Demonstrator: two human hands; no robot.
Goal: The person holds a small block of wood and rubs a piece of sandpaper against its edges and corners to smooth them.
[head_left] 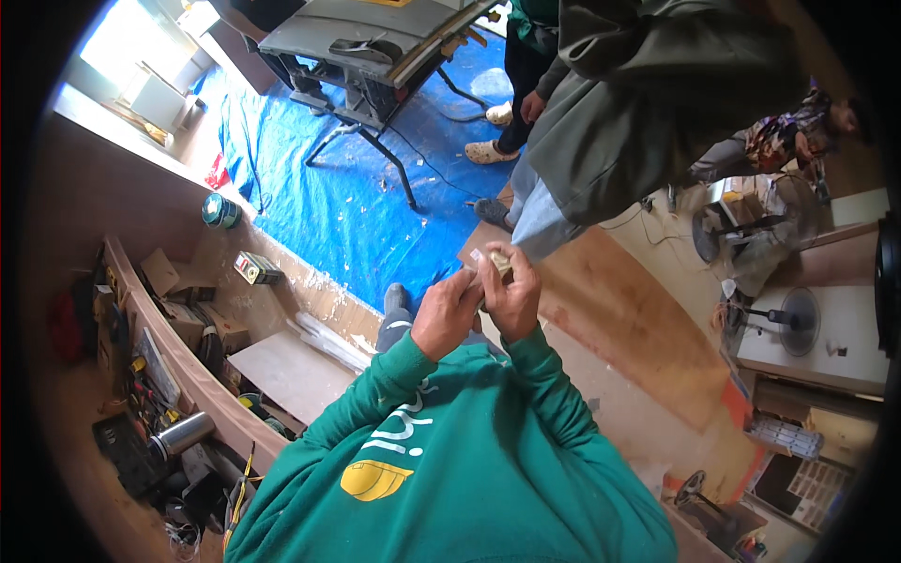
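Observation:
My left hand point(449, 314) and my right hand point(514, 296) are raised together in front of my chest, green sleeves reaching up to them. Between the fingertips of both is a small pale beige object point(498, 261); its exact kind is too small to tell. The right hand's fingers wrap it from the right, and the left hand's fingers pinch it from the left. A person in a dark olive jacket point(648, 94) stands just beyond the hands.
A table saw on a folding stand point(375, 47) sits on a blue tarp point(328, 197). A brown wooden board point(638, 319) lies on the floor to the right. Tool-filled wooden shelves point(160, 375) run along the left; fans point(798, 319) stand at right. Two other people are farther back.

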